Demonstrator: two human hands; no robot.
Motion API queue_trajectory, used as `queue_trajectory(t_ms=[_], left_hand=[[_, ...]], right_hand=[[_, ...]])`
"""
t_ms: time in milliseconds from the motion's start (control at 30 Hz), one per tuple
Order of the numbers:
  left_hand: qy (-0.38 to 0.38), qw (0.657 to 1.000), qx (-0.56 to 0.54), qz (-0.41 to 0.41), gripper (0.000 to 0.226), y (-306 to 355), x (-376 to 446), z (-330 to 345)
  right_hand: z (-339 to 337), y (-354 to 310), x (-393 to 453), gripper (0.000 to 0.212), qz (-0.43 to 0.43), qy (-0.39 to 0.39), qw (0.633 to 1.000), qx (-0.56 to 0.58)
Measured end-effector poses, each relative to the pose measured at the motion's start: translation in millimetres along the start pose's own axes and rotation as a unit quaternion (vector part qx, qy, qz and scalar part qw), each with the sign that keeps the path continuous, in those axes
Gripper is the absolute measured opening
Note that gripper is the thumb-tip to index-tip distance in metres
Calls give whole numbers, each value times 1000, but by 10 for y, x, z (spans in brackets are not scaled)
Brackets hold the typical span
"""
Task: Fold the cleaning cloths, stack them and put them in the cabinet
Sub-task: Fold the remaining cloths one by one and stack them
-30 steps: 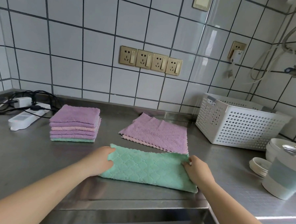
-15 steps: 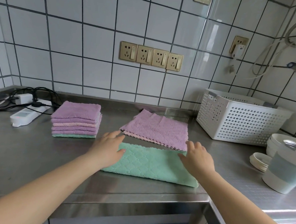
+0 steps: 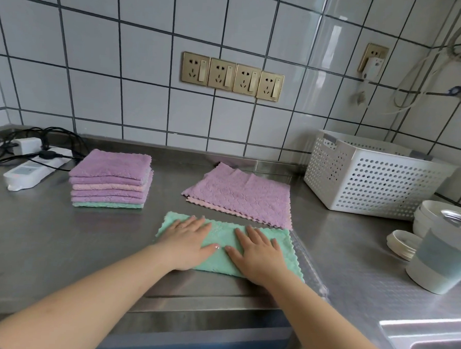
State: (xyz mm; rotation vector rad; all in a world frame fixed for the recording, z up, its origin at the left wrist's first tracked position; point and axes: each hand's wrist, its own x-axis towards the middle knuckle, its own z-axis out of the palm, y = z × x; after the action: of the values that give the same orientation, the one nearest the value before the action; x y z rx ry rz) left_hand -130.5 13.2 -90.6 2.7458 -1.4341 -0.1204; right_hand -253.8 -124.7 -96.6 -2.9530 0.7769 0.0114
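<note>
A green cloth (image 3: 222, 234), folded into a long strip, lies on the steel counter (image 3: 47, 231) near its front edge. My left hand (image 3: 187, 242) and my right hand (image 3: 257, 251) press flat on it side by side, fingers straight, thumbs almost touching. Behind it an unfolded purple cloth (image 3: 240, 195) lies spread over a pink cloth (image 3: 211, 206), of which only the front edge shows. Further left stands a stack of folded cloths (image 3: 110, 180), purple and pink with a green one at the bottom. No cabinet is in view.
A white perforated basket (image 3: 378, 179) stands at the back right. Bowls, lids (image 3: 402, 243) and a grey-banded container (image 3: 441, 262) crowd the right side, with a sink (image 3: 439, 345) at the lower right. A power strip (image 3: 34, 168) with black cables lies at the back left.
Both hands let go of the green cloth's ends, came inward and now lie flat on its middle. The view has tilted up a little.
</note>
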Motion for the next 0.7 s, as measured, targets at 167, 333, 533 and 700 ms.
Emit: queue_trajectory(t_ms=[167,333,533,700], left_hand=[[-7,999,-8,-43,71,-113,17,12],[-8,996,-23,-81,70,-244,-4,8],[-2,994,-27,-110,67,-303,-34,-28],[167,979,3,113,42,53,-248,-143]], right_hand=[[-25,148,-35,72,18,-9,1000,-9],[-37,347,-80,73,35,-13,999,-14],[-74,440,-168,69,54,14,998,-20],[-245,372,-169,39,-50,81,995,-39]])
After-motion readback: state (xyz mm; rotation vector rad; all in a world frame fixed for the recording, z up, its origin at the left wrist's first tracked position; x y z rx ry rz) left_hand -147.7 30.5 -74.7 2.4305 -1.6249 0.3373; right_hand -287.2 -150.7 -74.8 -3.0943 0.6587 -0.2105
